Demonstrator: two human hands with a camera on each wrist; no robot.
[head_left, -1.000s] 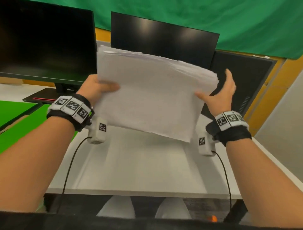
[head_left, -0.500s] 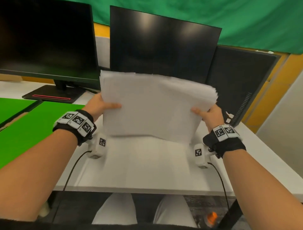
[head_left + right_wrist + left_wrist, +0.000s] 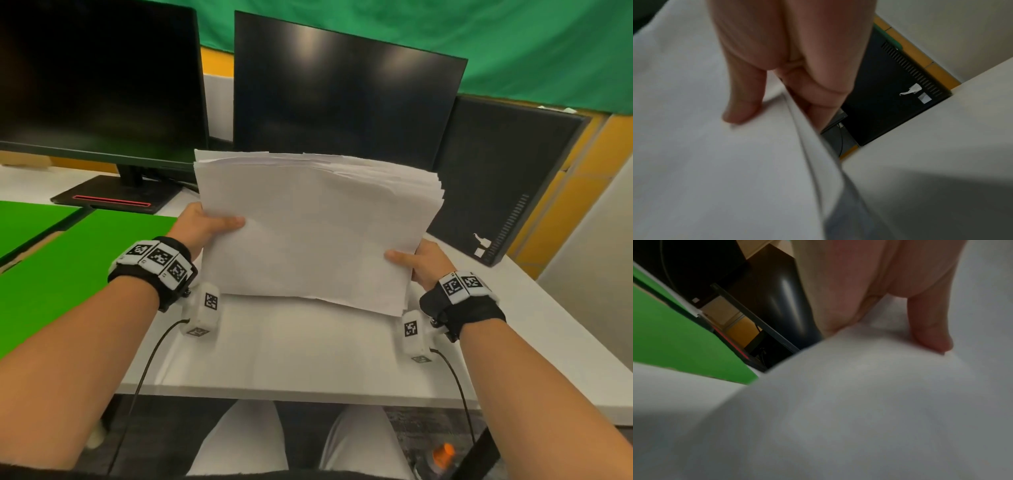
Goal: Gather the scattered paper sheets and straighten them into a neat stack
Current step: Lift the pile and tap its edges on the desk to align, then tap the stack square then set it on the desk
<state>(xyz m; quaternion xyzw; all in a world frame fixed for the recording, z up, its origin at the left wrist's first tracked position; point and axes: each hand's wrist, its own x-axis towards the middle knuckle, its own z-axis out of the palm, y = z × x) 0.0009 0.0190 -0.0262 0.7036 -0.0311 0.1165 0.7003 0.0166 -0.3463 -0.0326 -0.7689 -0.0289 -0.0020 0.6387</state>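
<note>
A thick bundle of white paper sheets (image 3: 308,233) stands nearly upright over the white table (image 3: 308,359), its lower edge at or just above the tabletop. The top edges are uneven and fanned toward the right. My left hand (image 3: 205,226) grips the bundle's left edge, thumb on the front sheet. My right hand (image 3: 421,260) grips the right edge the same way. The left wrist view shows the thumb (image 3: 929,327) pressed on the paper (image 3: 838,402). In the right wrist view the thumb (image 3: 742,104) lies on the front sheet (image 3: 715,162), with fingers behind the stack's edge.
Two dark monitors (image 3: 96,78) (image 3: 339,99) stand behind the paper, and a black computer case (image 3: 500,178) is at the right rear. A green mat (image 3: 68,274) covers the desk to the left. The table's front edge (image 3: 308,394) runs above my knees.
The bundle has come down from in front of the monitors toward the tabletop. My right hand, open beside the edge a second ago, now grips it.
</note>
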